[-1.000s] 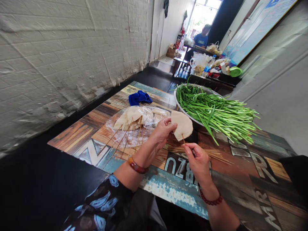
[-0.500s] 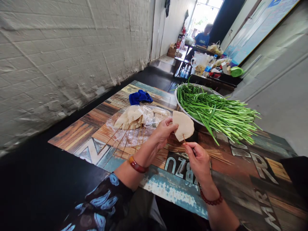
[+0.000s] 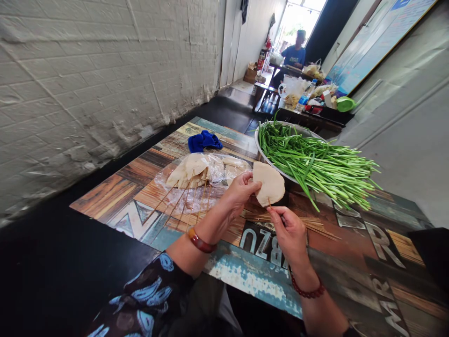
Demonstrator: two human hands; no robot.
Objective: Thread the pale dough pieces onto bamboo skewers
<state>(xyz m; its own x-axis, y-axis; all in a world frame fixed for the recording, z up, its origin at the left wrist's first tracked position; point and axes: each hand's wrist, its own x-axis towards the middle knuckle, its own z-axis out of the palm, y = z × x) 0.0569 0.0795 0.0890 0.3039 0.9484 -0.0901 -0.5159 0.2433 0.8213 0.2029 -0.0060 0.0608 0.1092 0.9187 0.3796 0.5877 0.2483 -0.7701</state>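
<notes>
My left hand (image 3: 242, 191) pinches the left edge of a flat, pale slice (image 3: 269, 183), which looks like a thin sheet of dough or bean curd. My right hand (image 3: 288, 228) is closed on a thin wooden skewer (image 3: 269, 202) whose upper end enters the slice's lower edge. More pale slices on skewers (image 3: 189, 171) lie on a clear plastic bag (image 3: 168, 194) left of my hands. Loose bare skewers (image 3: 317, 226) rest on the table behind my right hand.
A metal bowl (image 3: 258, 146) heaped with long green chives (image 3: 315, 159) stands at the table's right. A blue cloth (image 3: 204, 141) lies toward the far edge of the wood-patterned table (image 3: 108, 192). A person in blue (image 3: 293, 56) sits at a farther table near the doorway.
The slice has shifted very slightly right and the skewer shows less between it and my right fingers. In the background, the person has become more upright.
</notes>
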